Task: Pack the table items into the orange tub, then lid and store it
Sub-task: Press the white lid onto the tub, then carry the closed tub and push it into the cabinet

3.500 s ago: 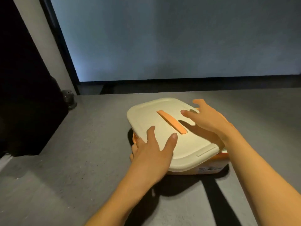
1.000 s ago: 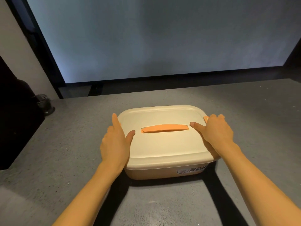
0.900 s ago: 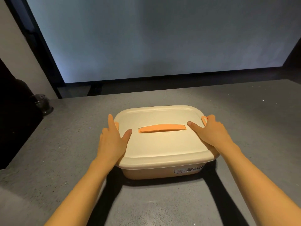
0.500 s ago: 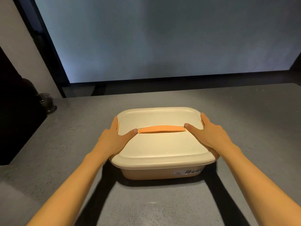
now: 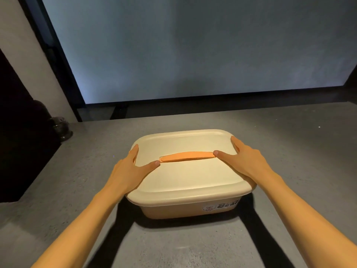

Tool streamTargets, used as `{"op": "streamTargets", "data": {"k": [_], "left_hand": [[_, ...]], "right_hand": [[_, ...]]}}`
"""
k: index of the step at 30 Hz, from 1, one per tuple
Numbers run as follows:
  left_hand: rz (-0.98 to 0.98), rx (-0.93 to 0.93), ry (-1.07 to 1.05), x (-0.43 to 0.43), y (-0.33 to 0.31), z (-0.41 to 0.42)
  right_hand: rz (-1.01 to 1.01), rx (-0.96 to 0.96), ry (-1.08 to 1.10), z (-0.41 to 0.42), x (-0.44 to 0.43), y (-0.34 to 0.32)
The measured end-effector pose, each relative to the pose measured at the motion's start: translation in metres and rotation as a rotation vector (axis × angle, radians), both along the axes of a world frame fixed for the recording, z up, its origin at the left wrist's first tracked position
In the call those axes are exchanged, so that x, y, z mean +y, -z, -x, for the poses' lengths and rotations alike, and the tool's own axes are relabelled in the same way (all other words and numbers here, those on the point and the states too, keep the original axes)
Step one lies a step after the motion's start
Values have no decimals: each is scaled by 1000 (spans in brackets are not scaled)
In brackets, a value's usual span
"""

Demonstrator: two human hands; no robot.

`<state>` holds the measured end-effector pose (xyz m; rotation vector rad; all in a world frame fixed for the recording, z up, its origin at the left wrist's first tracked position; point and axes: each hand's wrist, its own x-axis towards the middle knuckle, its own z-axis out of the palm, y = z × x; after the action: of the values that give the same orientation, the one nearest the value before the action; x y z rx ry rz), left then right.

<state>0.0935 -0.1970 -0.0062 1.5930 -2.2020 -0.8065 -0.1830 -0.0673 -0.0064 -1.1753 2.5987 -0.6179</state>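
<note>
The orange tub [image 5: 173, 209] stands on the grey table [image 5: 295, 151] with its cream lid [image 5: 189, 178] on; a flat orange handle [image 5: 187, 157] lies across the lid's middle. My left hand [image 5: 127, 173] holds the tub's left side, thumb lying on the lid by the handle's left end, fingers over the rim. My right hand [image 5: 245, 163] holds the right side the same way, thumb at the handle's right end. The lid hides what is inside the tub.
A small dark round object [image 5: 61, 126] sits at the table's far left corner beside a dark block [image 5: 19, 151]. A large pale panel [image 5: 193, 55] rises behind the table's far edge.
The tub has been turned from askew to square in front of me. Both hands moved from the lid's top to its left and right sides, thumbs now at the handle's ends.
</note>
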Motion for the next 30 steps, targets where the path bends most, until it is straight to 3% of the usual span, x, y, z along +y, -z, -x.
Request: {"op": "streamTargets", "data": {"k": [8, 14, 22, 30], "left_hand": [[122, -29, -164, 23, -37, -30], [170, 3, -377, 92, -50, -51], [202, -54, -749, 250, -58, -91], [236, -124, -1314, 480, -70, -157]], "right_hand": [[99, -20, -167, -15, -26, -25], [152, 18, -401, -27, -25, -45], [223, 70, -814, -75, 21, -69], [225, -37, -1373, -226, 120, -80]]}}
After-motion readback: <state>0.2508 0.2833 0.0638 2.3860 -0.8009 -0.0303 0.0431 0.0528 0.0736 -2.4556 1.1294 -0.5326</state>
